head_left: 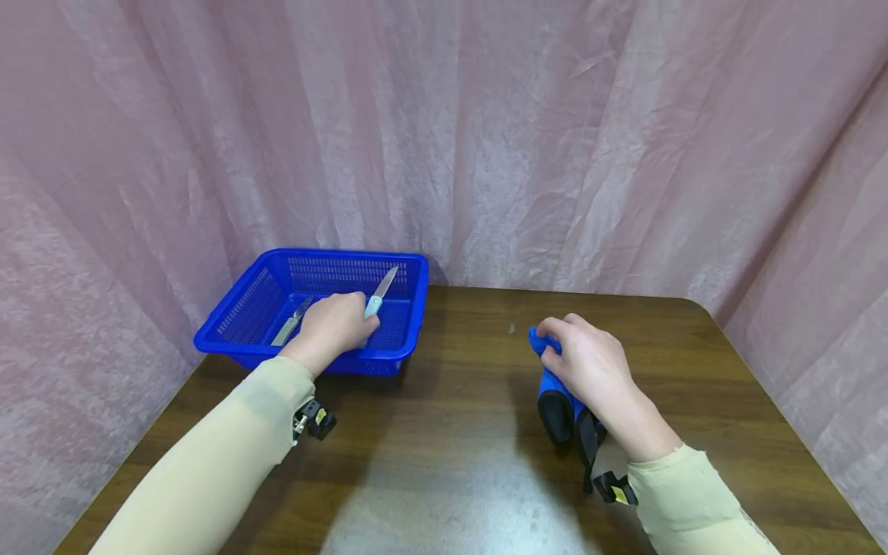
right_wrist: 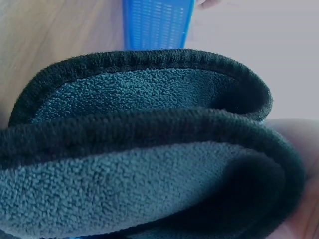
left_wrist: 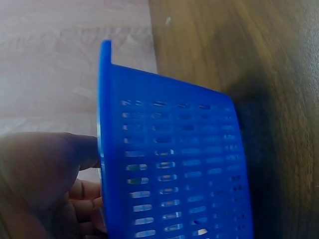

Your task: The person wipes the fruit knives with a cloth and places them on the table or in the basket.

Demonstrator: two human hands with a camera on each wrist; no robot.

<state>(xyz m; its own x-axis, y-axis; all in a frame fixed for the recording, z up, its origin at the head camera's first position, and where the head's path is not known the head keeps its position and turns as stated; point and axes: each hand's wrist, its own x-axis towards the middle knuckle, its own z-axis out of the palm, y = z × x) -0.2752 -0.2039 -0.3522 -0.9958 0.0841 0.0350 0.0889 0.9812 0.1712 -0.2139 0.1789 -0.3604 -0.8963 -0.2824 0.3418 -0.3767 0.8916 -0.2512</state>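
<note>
My left hand (head_left: 335, 324) reaches over the near side of a blue plastic basket (head_left: 416, 327) and holds a knife (head_left: 373, 307) by its pale blue handle. The blade slants up and to the right. Another knife (head_left: 286, 331), with a pale green handle, lies in the basket left of that hand. In the left wrist view the basket wall (left_wrist: 169, 99) hides the knife, and fingers show beyond the rim. My right hand (head_left: 590, 358) grips a pair of blue gloves (head_left: 551, 381) with black cuffs at the right. Close up, the cuffs (right_wrist: 149, 124) gape and show a grey fleecy lining.
A brown wooden table (head_left: 458, 432) bears the basket at its back left. Pink curtains (head_left: 486, 139) hang behind the table and along its sides. A small pale speck (head_left: 512, 328) lies on the wood between the hands.
</note>
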